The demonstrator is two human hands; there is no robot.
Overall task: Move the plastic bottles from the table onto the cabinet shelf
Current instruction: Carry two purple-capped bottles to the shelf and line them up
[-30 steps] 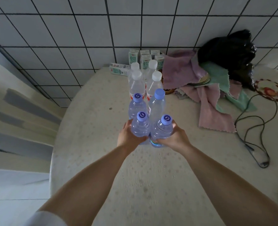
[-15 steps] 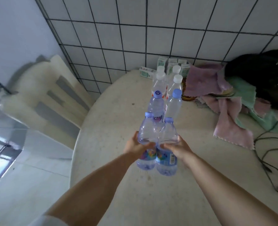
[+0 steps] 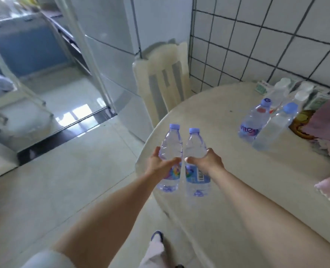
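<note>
Bottles of clear water, blue-capped: left bottle (image 3: pixel 170 151) in left hand (image 3: pixel 158 167) grip, right bottle (image 3: pixel 196 161) in right hand (image 3: pixel 208 163) grip.

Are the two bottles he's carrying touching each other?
Apart. The head view shows a thin strip of table between the left bottle and the right bottle, from caps to bases.

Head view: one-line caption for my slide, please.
Left hand and right hand each carry a blue-capped bottle off the table; more bottles remain behind.

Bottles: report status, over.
Left hand and right hand each grip one bottle, lifted at table edge. Blue-capped bottles remain on table. Chair close ahead.
</note>
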